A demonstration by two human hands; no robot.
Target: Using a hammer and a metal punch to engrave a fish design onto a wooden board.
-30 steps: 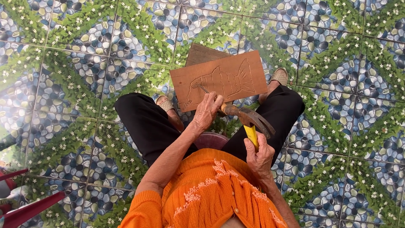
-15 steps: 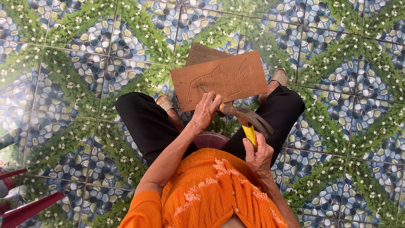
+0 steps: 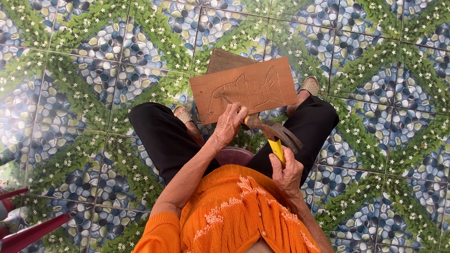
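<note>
Patterned pebble-and-leaf tiled floor (image 3: 84, 93) | rectangular brown wooden board with a carved fish outline (image 3: 243, 89) propped between the knees, over a second board | right hand (image 3: 287, 174) clenched around yellow-handled claw hammer (image 3: 276, 136), head by the chisel | left hand (image 3: 229, 122) fisted on thin metal chisel (image 3: 227, 100), tip on the board.

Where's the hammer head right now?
In the head view, the hammer sits just right of centre: head beside the left hand at the wooden board's lower edge, yellow handle in the right hand.
</note>
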